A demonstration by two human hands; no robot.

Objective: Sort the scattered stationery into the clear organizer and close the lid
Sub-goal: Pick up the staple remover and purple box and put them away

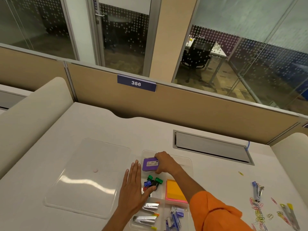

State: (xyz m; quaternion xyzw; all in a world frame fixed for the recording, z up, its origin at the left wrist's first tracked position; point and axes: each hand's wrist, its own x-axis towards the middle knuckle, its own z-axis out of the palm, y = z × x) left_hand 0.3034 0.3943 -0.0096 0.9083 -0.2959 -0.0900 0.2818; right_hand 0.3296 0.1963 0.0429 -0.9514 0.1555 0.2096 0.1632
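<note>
The right hand [164, 162], in an orange sleeve, reaches across the clear organizer [190, 161] and grips the purple box [150, 164] by its right end, fingers curled round it. The box sits in the organizer's far-left compartment, probably being settled flat so that the lid can later shut over it. Its labelled face is up, and its long axis appears to run left to right, roughly parallel to the table's far edge. The left hand [133, 189] holds nothing. It lies flat, palm down, against the organizer's left side, with straight fingers pointing toward the far edge and the thumb spread toward the binder clips [153, 181]. That looks like bracing, to keep the light tray from sliding. The organizer's own long axis runs from the near edge toward the far edge of the table [116, 127]. Orange sticky notes [175, 189] lie in a compartment just right of the clips. The clear lid [86, 177] lies flat just left of the organizer, kept off for access. Coloured paper clips [258, 212] remain loose near the right edge, so sorting seems unfinished.
</note>
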